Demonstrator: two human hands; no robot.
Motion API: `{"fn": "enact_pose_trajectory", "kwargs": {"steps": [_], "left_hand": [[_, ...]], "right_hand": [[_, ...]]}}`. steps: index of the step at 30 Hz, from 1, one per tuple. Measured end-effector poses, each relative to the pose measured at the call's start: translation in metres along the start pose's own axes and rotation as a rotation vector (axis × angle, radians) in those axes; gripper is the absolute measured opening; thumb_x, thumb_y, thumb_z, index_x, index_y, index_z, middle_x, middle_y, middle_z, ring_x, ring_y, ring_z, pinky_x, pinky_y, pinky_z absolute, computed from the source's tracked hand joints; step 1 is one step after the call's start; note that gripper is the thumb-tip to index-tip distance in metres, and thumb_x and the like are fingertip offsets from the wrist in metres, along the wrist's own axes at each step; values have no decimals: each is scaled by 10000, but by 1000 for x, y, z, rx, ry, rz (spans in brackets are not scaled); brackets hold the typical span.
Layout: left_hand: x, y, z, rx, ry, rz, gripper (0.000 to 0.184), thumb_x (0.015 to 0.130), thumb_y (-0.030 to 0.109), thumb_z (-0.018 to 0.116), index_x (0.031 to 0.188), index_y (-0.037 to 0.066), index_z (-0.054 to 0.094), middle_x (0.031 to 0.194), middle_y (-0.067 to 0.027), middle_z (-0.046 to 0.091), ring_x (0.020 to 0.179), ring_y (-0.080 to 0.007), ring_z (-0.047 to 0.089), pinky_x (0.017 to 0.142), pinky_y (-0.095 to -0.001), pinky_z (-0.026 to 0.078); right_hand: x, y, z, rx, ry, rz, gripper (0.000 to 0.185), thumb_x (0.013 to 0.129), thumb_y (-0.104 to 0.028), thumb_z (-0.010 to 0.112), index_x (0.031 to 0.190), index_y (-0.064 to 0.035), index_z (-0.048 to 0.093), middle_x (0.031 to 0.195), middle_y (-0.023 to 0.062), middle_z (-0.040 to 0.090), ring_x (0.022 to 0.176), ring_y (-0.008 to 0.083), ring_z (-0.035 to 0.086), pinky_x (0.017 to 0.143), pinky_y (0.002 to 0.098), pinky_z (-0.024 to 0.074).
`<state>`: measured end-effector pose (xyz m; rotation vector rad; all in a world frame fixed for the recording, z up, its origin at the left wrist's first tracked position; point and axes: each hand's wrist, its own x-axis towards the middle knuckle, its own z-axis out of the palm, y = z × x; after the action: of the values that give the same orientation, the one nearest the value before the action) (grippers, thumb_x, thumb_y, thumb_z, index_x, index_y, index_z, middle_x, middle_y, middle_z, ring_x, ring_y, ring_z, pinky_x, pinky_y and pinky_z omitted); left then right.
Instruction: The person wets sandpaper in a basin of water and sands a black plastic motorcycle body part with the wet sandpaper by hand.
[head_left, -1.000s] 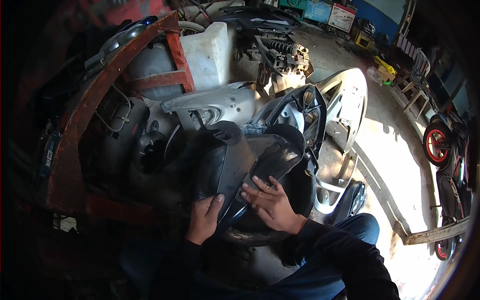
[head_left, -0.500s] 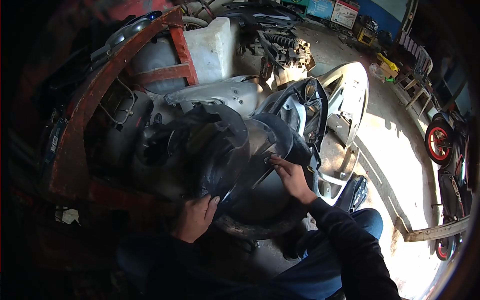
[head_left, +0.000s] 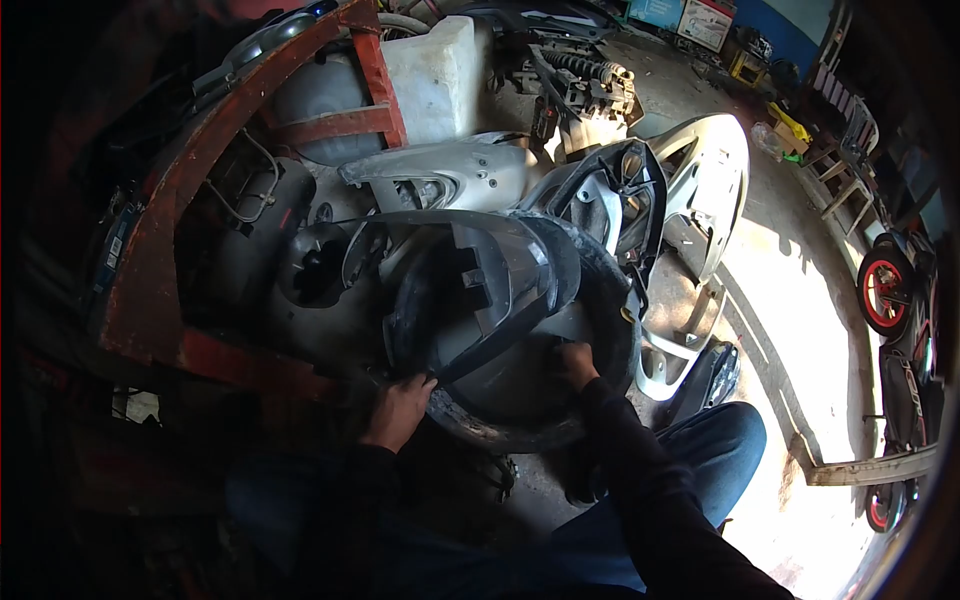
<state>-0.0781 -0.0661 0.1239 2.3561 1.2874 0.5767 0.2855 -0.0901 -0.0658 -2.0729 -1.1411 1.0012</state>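
A dark plastic motorcycle fairing panel (head_left: pixel 520 270) rests tilted across a round black tub (head_left: pixel 500 437), its hollow side partly showing. My left hand (head_left: pixel 400 412) grips the panel's near lower end at the tub's left rim, with thumb and fingers closed on it. Inside the tub, right of the panel, is my right hand (head_left: pixel 577 366). Its fingers are curled and pointed down into shadow, so whatever they hold is hidden. The tub's bottom (head_left: pixel 505 385) looks grey and smooth; I cannot tell whether liquid covers it.
Silver fairing pieces (head_left: pixel 460 175) lie behind the tub, and a white one (head_left: pixel 725 180) stands at right. A rusty red metal frame (head_left: pixel 150 260) borders the left side. A shock absorber (head_left: pixel 585 68) sits further back. A motorcycle wheel with red rim (head_left: pixel 884 285) is far right.
The panel has turned and tipped, so more of its hollow side faces me. My right hand has left the panel's surface and moved down into the tub. My left hand still holds the near end.
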Motion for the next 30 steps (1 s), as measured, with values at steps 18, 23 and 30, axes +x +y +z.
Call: {"fn": "enact_pose_trajectory", "kwargs": {"steps": [18, 23, 30], "left_hand": [[9, 0, -5, 56, -56, -14, 250, 959, 252, 588, 880, 23, 649, 761, -223, 649, 726, -415, 649, 648, -487, 517], [4, 5, -4, 175, -102, -9, 228, 964, 240, 576, 909, 38, 666, 747, -184, 668, 686, -368, 669, 638, -451, 542], [6, 3, -2, 184, -99, 25, 241, 979, 248, 555, 895, 48, 661, 736, -178, 668, 679, -357, 672, 629, -441, 543]], "right_hand": [[10, -129, -57, 341, -51, 252, 233, 862, -134, 623, 961, 66, 689, 897, 199, 700, 819, 292, 723, 671, 353, 618], [79, 84, 24, -452, -86, 33, 294, 814, -243, 659, 970, -6, 733, 1030, 188, 719, 907, 337, 717, 810, 442, 552], [46, 80, 22, -877, 107, -438, 194, 707, -170, 710, 852, -42, 726, 869, 138, 704, 857, 317, 698, 797, 436, 543]]}}
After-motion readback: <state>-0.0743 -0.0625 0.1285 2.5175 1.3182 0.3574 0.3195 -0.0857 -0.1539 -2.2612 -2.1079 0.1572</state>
